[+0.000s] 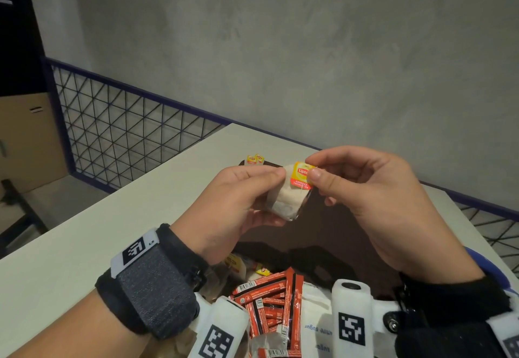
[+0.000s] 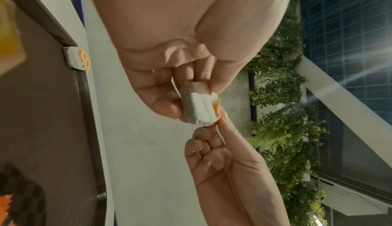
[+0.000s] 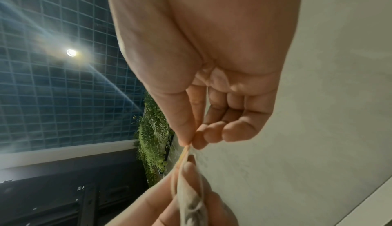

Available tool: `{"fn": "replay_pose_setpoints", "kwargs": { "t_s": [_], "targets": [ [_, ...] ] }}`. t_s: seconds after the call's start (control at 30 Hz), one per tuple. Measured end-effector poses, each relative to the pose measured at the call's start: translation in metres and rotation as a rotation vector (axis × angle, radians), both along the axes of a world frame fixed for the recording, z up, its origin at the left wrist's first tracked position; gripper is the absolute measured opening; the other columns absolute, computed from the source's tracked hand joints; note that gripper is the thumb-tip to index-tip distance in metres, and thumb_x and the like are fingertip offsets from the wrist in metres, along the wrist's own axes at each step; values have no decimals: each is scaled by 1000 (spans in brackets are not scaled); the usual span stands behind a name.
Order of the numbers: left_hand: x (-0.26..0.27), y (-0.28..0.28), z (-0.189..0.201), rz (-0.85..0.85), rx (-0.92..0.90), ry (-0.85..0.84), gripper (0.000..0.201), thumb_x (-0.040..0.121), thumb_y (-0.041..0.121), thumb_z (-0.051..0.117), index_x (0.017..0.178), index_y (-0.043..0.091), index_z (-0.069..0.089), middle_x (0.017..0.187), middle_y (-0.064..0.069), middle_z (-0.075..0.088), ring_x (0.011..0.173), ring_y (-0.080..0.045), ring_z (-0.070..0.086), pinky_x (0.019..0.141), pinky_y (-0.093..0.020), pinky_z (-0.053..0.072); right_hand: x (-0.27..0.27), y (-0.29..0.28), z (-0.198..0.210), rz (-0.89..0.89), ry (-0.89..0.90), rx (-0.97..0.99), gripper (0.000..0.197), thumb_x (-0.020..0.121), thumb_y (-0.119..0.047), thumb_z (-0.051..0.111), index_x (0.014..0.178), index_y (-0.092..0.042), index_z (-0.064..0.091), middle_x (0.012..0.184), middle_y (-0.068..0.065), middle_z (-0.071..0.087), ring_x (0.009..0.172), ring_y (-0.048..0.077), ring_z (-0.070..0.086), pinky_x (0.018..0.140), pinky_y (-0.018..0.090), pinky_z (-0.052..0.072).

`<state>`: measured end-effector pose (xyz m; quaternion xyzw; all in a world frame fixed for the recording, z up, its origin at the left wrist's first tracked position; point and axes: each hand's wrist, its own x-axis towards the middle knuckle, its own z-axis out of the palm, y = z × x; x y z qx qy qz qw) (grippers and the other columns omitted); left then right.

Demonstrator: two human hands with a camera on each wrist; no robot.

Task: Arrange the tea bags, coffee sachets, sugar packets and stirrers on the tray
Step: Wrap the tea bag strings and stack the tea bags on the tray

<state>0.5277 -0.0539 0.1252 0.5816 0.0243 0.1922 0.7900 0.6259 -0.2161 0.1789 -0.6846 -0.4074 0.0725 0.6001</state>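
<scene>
Above the dark brown tray (image 1: 339, 234) my left hand (image 1: 271, 182) holds a white tea bag (image 1: 286, 202) between thumb and fingers. My right hand (image 1: 312, 171) pinches its yellow and red paper tag (image 1: 301, 175) at the bag's top. The left wrist view shows the tea bag (image 2: 196, 106) end-on in my left hand (image 2: 191, 87), with my right hand (image 2: 213, 129) at the tag. The right wrist view shows my right hand (image 3: 191, 141) pinching the tag (image 3: 183, 154). Two more tea bags (image 1: 255, 159) lie at the tray's far corner.
Close to me lie several red coffee sachets (image 1: 269, 301), a white sugar packet (image 1: 314, 321) and loose tea bags (image 1: 238, 265). The tray sits on a pale table (image 1: 126, 211). A wire mesh fence (image 1: 126, 133) and a cardboard box (image 1: 25, 138) stand beyond the table's left edge.
</scene>
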Motion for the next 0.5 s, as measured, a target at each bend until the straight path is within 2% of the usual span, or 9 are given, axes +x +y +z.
{"fn": "replay_pose_setpoints", "kwargs": {
  "t_s": [0.1,0.2,0.37,0.5],
  "targets": [
    [0,-1,0,-32,-28,11,35,91,33,60,109,8,77,101,-11,75,86,-20,69,66,-32,55,-1,0,1,15,-17,-7,9,85,-11,76,91,-16,80,87,11,76,75,15,64,63,29,49],
    [0,-1,0,-52,-31,12,37,90,35,59,109,9,77,100,-11,74,86,-21,69,67,-34,55,-2,0,1,21,-28,-8,9,84,-13,77,92,-16,80,88,9,77,78,20,66,63,29,50],
    [-2,-1,2,-77,-10,0,38,92,38,60,110,8,76,101,-13,73,86,-20,70,68,-35,58,-5,3,1,11,-49,30,10,83,-9,78,93,-10,78,83,8,76,72,11,66,61,16,49],
    [-3,-1,1,-56,79,-35,24,87,35,68,97,20,82,102,-8,75,91,-19,70,69,-32,57,-6,3,1,16,-74,29,10,83,-9,79,93,-12,78,79,6,75,70,9,66,62,15,49]
  ]
}}
